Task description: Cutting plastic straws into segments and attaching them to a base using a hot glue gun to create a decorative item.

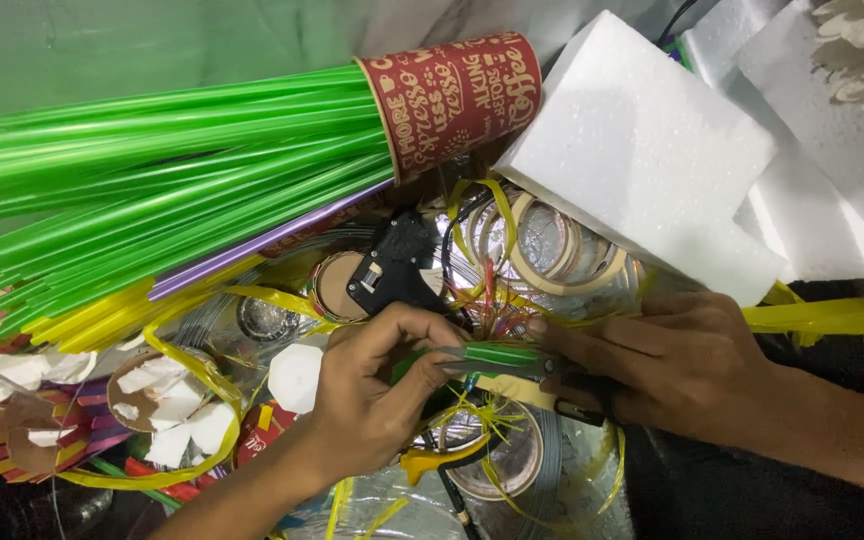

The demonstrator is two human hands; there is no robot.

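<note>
A short green straw piece (487, 355) lies crosswise below the foam block (652, 150), pinched at its near end by the left hand (372, 385); the right hand (672, 365) grips scissors (552, 375) at its other end.

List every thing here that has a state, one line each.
Left hand: pinching the green straw piece.
Right hand: closed on scissors, blades at the straw.
Green straw piece: held level between both hands.
Red paper cup: lying on its side, stuffed with green straws.
Foam block: resting untouched.
</note>
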